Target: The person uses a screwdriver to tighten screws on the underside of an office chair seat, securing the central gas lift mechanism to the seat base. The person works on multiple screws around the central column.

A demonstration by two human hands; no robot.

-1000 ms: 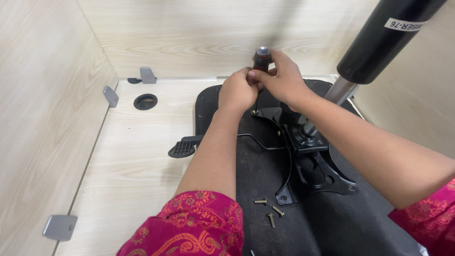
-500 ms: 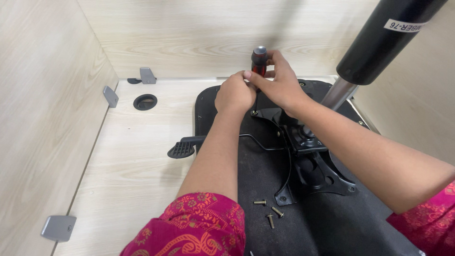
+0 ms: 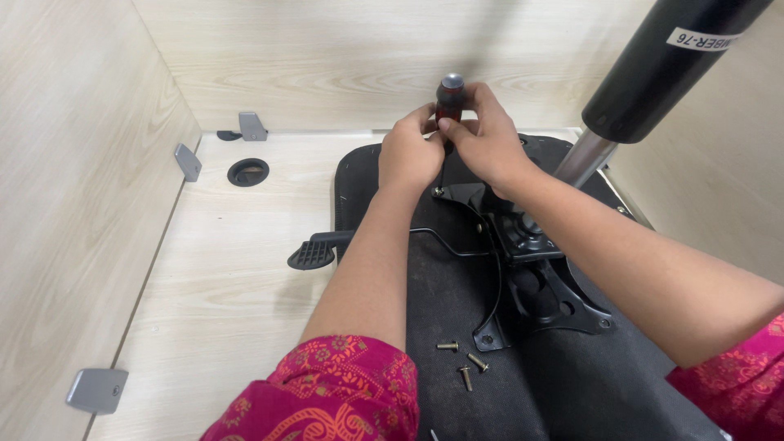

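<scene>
Screwdriver apparently upright, handle up.

You're working on a pale wood-grain desk surface with a round black cable hole near its back edge. The upturned black chair seat lies flat on it, lever paddle overhanging left.

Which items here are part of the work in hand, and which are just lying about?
In use:
left hand and right hand, both on the screwdriver handle
black metal bracket
upturned chair seat
three loose screws
gas cylinder

Lying about:
round cable hole
grey wall brackets
</scene>
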